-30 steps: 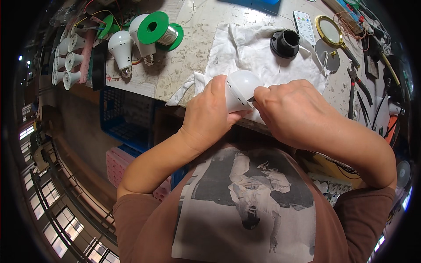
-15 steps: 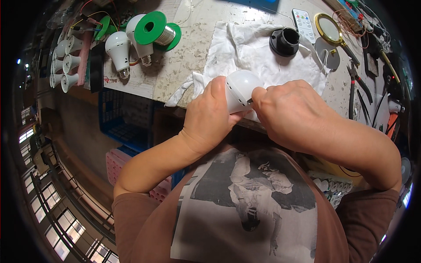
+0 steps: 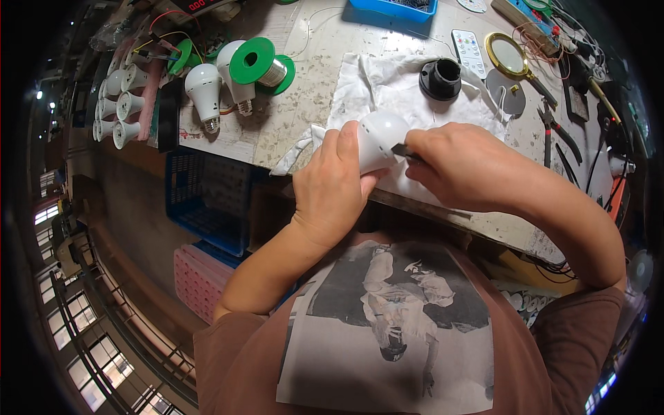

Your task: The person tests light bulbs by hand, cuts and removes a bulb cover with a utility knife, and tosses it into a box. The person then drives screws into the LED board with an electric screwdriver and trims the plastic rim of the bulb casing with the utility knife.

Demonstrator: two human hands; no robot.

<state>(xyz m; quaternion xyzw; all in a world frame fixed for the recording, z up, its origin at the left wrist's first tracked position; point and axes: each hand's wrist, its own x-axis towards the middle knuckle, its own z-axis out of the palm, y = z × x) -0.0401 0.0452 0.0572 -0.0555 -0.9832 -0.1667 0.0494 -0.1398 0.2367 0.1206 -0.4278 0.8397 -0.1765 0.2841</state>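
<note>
A white light bulb (image 3: 377,142) is gripped in my left hand (image 3: 330,183), its rounded dome up and its narrower body tilted toward me. My right hand (image 3: 460,162) pinches a small dark flat tool (image 3: 404,150), with the tip at the bulb's side below the dome. Most of that tool is covered by my fingers, so its kind is unclear. Under and beyond the bulb, a white cloth (image 3: 373,83) is spread on the worktable (image 3: 294,117). A black round holder (image 3: 440,80) stands on the cloth, apart from both hands.
At left are two more bulbs (image 3: 204,93), a green solder spool (image 3: 253,62) and several white bulb housings (image 3: 128,105). A remote control (image 3: 469,52), brass-rimmed magnifier (image 3: 507,54), pliers (image 3: 550,131) and cables are at right. A blue crate (image 3: 207,214) sits below the table edge.
The right hand has shifted slightly away from the bulb, and more of the dark tool shows. The left hand keeps its hold. The whole view has shifted a little.
</note>
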